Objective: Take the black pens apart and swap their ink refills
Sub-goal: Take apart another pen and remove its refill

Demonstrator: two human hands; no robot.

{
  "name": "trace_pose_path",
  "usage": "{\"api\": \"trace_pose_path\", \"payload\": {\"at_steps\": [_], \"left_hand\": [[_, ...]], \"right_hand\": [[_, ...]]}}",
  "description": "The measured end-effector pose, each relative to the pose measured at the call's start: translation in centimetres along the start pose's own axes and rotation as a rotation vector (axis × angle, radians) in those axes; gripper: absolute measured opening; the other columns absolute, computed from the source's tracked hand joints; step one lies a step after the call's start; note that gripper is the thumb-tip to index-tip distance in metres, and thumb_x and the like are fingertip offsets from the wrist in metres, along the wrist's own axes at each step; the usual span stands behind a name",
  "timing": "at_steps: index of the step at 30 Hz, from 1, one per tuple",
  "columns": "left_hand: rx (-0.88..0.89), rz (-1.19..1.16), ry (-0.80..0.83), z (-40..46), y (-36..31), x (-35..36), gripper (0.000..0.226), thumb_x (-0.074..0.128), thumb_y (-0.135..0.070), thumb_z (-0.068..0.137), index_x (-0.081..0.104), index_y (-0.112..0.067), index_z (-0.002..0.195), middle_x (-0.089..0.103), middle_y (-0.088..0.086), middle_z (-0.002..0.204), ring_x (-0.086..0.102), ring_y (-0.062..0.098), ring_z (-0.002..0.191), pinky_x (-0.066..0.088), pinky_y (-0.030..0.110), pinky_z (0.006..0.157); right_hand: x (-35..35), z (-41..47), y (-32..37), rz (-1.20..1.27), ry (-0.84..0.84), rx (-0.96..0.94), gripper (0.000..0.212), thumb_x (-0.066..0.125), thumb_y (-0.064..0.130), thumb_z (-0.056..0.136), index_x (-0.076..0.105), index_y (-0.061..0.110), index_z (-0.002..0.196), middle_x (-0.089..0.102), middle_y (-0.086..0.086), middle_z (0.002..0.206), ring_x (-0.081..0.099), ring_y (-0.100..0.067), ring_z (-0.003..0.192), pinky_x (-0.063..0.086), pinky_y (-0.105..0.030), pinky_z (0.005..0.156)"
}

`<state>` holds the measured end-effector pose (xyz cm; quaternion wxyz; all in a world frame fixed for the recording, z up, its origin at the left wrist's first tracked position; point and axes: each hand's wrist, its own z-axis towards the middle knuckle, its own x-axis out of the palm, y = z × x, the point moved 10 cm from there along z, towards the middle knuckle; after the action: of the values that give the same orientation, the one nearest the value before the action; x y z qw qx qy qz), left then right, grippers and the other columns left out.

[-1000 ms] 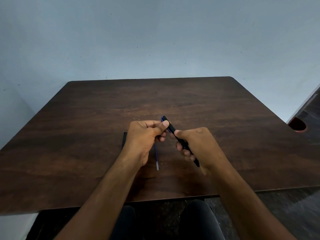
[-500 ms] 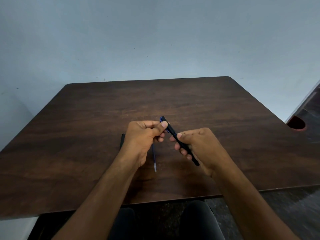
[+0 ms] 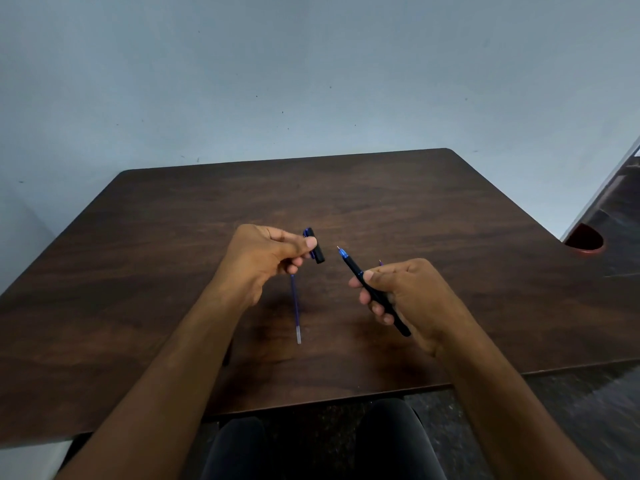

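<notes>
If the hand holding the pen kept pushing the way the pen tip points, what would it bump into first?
Probably the black cap pinched in the left hand. The pen in the right hand aims up-left towards it, though heights are hard to judge, so it may pass just beside it.

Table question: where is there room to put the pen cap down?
The wooden table is bare beyond both hands to the far edge, and left of the left hand. It is crowded between the hands: a blue refill lies there, near the right hand holding the pen.
</notes>
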<state>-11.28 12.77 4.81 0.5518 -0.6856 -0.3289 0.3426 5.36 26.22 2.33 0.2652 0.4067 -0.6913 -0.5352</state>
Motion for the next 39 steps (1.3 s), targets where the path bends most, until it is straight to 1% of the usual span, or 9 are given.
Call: {"api": "trace_pose_path", "payload": {"at_steps": [10,14,18,20,22,25,29,35,39], "left_hand": [[-0.250,0.518,0.118,1.1,1.5,3.4,0.014,0.079,-0.013,0.076,0.074,-0.001,0.081,0.070,0.009,0.070,0.057,0.009,0.049,0.048,0.017,0.044],[-0.286,0.663,0.140,1.7,1.4,4.5,0.018,0.075,-0.016,0.081,0.071,0.000,0.090,0.063,0.006,0.066,0.054,0.010,0.051,0.048,0.017,0.050],[-0.378,0.727,0.156,2.1,2.0,4.8,0.022,0.071,-0.021,0.085,0.068,-0.004,0.098,0.061,0.005,0.068,0.055,0.011,0.057,0.054,0.025,0.074],[-0.418,0.739,0.153,2.3,2.3,4.6,0.020,0.071,-0.023,0.085,0.068,-0.005,0.092,0.060,0.004,0.068,0.056,0.011,0.058,0.054,0.027,0.083],[-0.458,0.759,0.148,2.5,2.6,4.3,0.019,0.069,-0.025,0.086,0.065,-0.007,0.086,0.060,0.004,0.068,0.056,0.011,0.057,0.053,0.027,0.083],[-0.505,0.785,0.136,2.7,2.9,3.7,0.024,0.067,-0.028,0.088,0.066,-0.007,0.100,0.061,0.004,0.070,0.057,0.012,0.058,0.051,0.029,0.089],[-0.523,0.810,0.155,3.0,2.9,3.2,0.021,0.069,-0.026,0.087,0.065,-0.009,0.075,0.063,0.004,0.066,0.058,0.012,0.056,0.052,0.029,0.094],[-0.481,0.836,0.175,2.6,2.8,3.9,0.032,0.069,-0.027,0.087,0.067,-0.006,0.110,0.065,0.003,0.070,0.060,0.011,0.060,0.051,0.031,0.097],[-0.444,0.774,0.163,2.0,2.0,4.0,0.028,0.068,-0.027,0.087,0.068,-0.006,0.106,0.064,0.004,0.073,0.060,0.012,0.064,0.051,0.033,0.098]], "right_hand": [[-0.9,-0.5,-0.5,-0.054,-0.041,0.089,0.029,0.046,0.011,0.103,0.071,-0.003,0.101,0.060,-0.009,0.071,0.047,-0.013,0.051,0.037,-0.023,0.045],[-0.6,-0.6,-0.9,-0.092,-0.028,0.147,0.029,0.045,0.013,0.104,0.069,-0.003,0.106,0.060,-0.010,0.074,0.047,-0.013,0.054,0.038,-0.023,0.047],[-0.4,-0.8,-1.1,-0.088,-0.026,0.161,0.030,0.044,0.013,0.105,0.069,-0.004,0.108,0.060,-0.011,0.076,0.047,-0.014,0.055,0.038,-0.024,0.049],[-0.3,-0.9,-1.2,-0.084,-0.023,0.169,0.030,0.044,0.014,0.105,0.068,-0.004,0.109,0.060,-0.011,0.078,0.047,-0.014,0.056,0.039,-0.024,0.050],[-0.3,-0.8,-1.3,-0.086,-0.023,0.185,0.030,0.044,0.015,0.105,0.068,-0.003,0.110,0.060,-0.011,0.078,0.048,-0.014,0.057,0.039,-0.024,0.051],[-0.1,-0.6,-1.4,-0.091,-0.015,0.197,0.030,0.044,0.015,0.105,0.068,-0.002,0.110,0.060,-0.010,0.078,0.048,-0.015,0.057,0.039,-0.025,0.051],[-0.2,-0.4,-1.3,-0.071,-0.033,0.136,0.030,0.046,0.014,0.104,0.071,-0.001,0.100,0.062,-0.011,0.074,0.049,-0.014,0.054,0.040,-0.025,0.048],[-0.1,-0.3,-1.4,-0.079,-0.015,0.159,0.029,0.045,0.015,0.105,0.070,-0.001,0.105,0.062,-0.010,0.076,0.049,-0.014,0.055,0.040,-0.024,0.049],[-0.2,-0.2,-1.6,-0.068,-0.007,0.147,0.029,0.045,0.014,0.104,0.070,-0.001,0.105,0.062,-0.010,0.076,0.050,-0.014,0.055,0.040,-0.024,0.049]]}}
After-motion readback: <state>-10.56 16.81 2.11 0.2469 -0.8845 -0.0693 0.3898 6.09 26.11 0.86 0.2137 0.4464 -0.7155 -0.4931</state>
